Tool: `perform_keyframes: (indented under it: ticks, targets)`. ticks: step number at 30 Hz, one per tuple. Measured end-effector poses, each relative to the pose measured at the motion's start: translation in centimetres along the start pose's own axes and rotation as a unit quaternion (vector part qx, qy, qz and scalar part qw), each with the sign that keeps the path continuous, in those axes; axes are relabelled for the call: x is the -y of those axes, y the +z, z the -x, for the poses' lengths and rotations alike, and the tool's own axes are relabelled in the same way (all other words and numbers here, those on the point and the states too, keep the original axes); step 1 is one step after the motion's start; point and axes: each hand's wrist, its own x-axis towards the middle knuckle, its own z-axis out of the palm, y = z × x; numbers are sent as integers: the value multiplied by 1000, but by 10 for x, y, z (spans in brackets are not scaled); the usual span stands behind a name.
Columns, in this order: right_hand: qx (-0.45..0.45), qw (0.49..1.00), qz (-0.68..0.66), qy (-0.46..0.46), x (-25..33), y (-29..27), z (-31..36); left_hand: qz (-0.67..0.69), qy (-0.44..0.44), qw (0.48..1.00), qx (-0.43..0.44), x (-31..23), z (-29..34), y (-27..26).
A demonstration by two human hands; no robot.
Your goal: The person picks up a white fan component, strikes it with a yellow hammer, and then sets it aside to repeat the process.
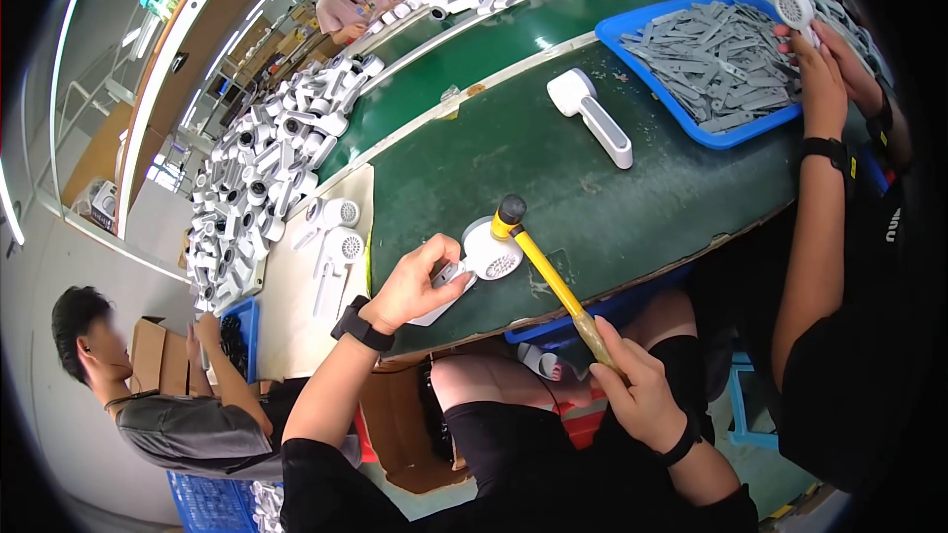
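The left hand (pixel 413 284) is closed around the handle of a white handheld fan housing (pixel 472 265), fingers curled over the grip and thumb on top, pinning the part against the near edge of the green bench (pixel 553 168). The round grille head of the housing lies flat on the bench at about 2 o'clock from the left hand, touching the bench surface. The right hand (pixel 642 390) is wrapped in a full fist around the lower end of the yellow shaft of a mallet (pixel 548 271); the black mallet head sits at about 11 o'clock from the right hand, just above the rim of the grille head. The housing appears to be a thin moulded plastic shell: light, stiff, smooth and probably prone to cracking or marking under a hard blow, so the handle is judged the safest point of hold, with the head supported flat. The mallet appears head-heavy, and a grip low on the shaft gives swing but less control. At 12 o'clock from the housing lies a second white housing (pixel 592 114), well apart. At 1 o'clock stands a blue tray (pixel 632 35) of grey plastic strips (pixel 716 59), where another person's hands (pixel 825 64) hold a similar white part.
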Motion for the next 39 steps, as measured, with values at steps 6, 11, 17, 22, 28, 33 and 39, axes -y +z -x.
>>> perform_keyframes:
  ticks: [6,11,17,22,28,33,39]
  targets:
    - [-8,1000,13,-2,5,-1,-5,31,-29,998,39,3,-10,-2]
    - [-17,1000,3,-2,5,0,-11,57,-53,995,57,9,-13,-1]
    - [-6,1000,-1,9,4,2,-16,82,-69,993,57,15,-11,0]
    - [-13,1000,8,2,0,2,-16,75,-59,994,48,16,-11,2]
    - [-2,1000,3,22,2,1,-15,22,-19,1000,5,10,-8,2]
    - [-12,1000,-4,15,0,2,-12,-17,-11,1000,-23,7,-7,4]
    - [-15,1000,-2,1,1,0,-11,-42,-9,999,-26,1,-4,4]
